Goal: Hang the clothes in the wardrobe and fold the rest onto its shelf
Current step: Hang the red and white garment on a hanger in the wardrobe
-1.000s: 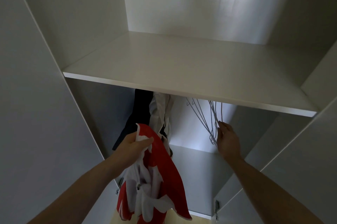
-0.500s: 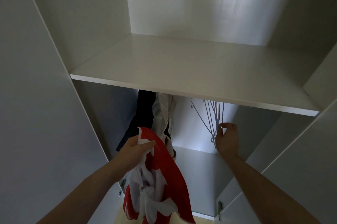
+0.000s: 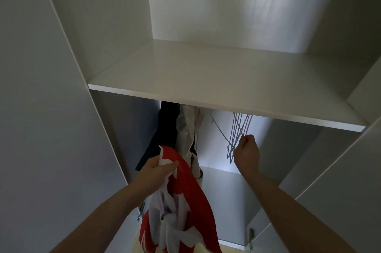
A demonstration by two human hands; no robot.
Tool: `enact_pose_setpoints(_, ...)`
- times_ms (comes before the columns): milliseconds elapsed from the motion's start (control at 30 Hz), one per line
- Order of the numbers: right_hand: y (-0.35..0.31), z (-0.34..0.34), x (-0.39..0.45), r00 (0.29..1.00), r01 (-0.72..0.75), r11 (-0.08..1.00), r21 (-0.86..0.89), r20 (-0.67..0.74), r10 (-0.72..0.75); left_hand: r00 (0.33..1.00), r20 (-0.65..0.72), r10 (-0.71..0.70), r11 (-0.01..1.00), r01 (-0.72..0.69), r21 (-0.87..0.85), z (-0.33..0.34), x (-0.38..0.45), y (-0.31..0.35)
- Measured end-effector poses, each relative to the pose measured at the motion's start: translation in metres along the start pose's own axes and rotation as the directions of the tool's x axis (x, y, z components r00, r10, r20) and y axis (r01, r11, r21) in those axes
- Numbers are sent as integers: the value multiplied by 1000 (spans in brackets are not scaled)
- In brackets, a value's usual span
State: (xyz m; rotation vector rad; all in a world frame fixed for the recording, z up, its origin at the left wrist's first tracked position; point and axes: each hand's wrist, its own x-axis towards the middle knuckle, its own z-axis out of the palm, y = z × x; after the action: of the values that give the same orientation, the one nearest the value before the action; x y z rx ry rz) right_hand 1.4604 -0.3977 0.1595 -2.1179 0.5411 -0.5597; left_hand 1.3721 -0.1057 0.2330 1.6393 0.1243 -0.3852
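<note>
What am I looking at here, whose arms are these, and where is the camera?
No machine here: a person wears a camera on the head, looking forward and down into an open white wardrobe. The arms are that person's own. The left hand grips a red and white garment that hangs down. The right hand pinches one of the wire hangers hanging under the shelf. Nothing lies on that shelf. A dark garment and a pale one already hang on the left.

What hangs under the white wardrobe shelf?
A dark garment, a white garment and grey wire hangers. The white wardrobe shelf hides the rail and hooks.
</note>
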Motion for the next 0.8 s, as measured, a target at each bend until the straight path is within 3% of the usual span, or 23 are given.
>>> enact_pose_setpoints(333, -25, -3, -1, 997, 60, 998, -18, -40, -61, 999, -22, -24, 999, 25, 28, -17, -15, -14)
enact_pose_setpoints(600, -24, -6, -52, 996, 70, 998, -10, 57, -69, 1000, -11, 12, 999, -12, 33, -30, -30, -24)
enact_pose_setpoints(700, -13, -20, -87, 995, 65, 998, 12, 78, -65, 988, -47, 145, 955, -127, 269, -42, -36, -35)
enact_pose_setpoints(800, -2, -40, -125, 996, 75, 997, 5, 39, -75, 947, -76, 313, 805, -222, 549, -57, -39, -52)
